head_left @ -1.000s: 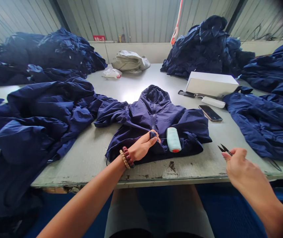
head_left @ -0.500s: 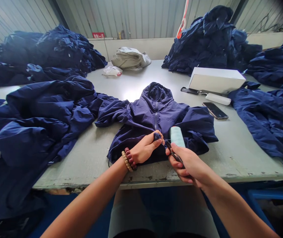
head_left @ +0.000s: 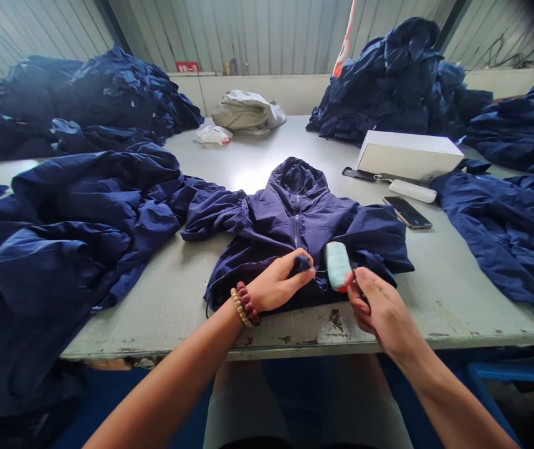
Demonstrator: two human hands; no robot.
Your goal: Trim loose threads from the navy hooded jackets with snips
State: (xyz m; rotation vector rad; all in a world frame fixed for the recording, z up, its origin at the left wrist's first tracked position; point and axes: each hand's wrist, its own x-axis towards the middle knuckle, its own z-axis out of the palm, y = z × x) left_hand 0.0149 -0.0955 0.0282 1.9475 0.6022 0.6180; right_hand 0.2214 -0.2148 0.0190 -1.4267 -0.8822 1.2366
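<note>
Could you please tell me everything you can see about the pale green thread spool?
The pale green thread spool is a smooth, tightly wound cylinder of thread with a red end showing nearest the person. It appears to lie on the navy jacket between the hands. The right hand's fingertips sit just beside it; a thin thread leads leftward.

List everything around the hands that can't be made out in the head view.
Head view:
Dark tool in the right hand: mostly hidden by the fingers.
Navy fabric pinched in the left hand: its shape is hidden by the fingers.
Thread near the spool: too thin to follow.
Red wall sign: lettering too small.
</note>
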